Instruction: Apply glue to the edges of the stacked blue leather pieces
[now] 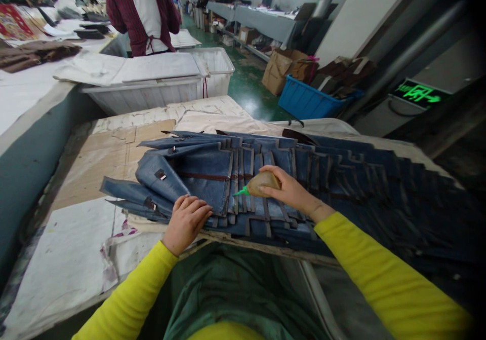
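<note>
Overlapping dark blue pieces with dark edge strips lie in a long row across the board, running off to the right. My right hand is wrapped round a yellowish squeeze bottle, whose green nozzle points left, at the dark-edged strips. On the near edge of the leftmost pieces rests my left hand, its fingers together and bent over a blue edge. One blue piece is curled up at the left, with a small dark patch and a white tag on it.
A worn board lies under the pieces. Behind it stand a white bin with flat sheets on top and a person with their back turned. A blue crate and cardboard boxes are on the floor at the back right.
</note>
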{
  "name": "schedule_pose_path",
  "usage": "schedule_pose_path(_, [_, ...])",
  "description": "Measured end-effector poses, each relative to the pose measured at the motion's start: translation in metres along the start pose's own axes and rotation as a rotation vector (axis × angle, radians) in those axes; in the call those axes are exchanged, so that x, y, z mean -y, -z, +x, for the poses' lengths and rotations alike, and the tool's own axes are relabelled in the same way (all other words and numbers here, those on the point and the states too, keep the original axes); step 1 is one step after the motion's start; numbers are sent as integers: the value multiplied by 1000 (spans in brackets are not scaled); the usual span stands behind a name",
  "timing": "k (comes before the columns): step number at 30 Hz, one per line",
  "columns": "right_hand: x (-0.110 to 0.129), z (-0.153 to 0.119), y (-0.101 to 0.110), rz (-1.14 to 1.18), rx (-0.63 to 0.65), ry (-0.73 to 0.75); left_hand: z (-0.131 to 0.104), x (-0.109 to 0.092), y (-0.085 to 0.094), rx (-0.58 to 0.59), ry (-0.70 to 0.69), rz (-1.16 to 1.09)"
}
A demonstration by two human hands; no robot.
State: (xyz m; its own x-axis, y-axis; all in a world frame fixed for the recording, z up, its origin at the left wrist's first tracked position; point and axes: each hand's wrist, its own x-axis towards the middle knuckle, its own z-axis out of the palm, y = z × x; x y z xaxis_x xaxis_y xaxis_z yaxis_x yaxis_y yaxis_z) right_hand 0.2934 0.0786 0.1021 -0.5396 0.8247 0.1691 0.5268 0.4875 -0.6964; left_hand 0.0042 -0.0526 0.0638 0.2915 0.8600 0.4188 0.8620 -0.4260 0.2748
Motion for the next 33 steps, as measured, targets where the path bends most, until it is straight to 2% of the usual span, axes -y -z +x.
schedule_pose_path(8, [-12,24,-5,-123,-107,58,0,0,1,-6,4,-3])
schedule_pose_path(15, [-7,23,-3,-98,-35,59,0,1,-1,-3,7,-22])
schedule_pose_path(22, [-12,31,-2,-154,-165,118,0,1,0,-5,0,-16])
schedule_pose_path(27, [-14,34,-1,-157,-107,104,-1,2,-1,2,2,-24])
schedule_pose_path(33, [-24,46,-3,-184,-136,92,1,1,1,18,18,-33])
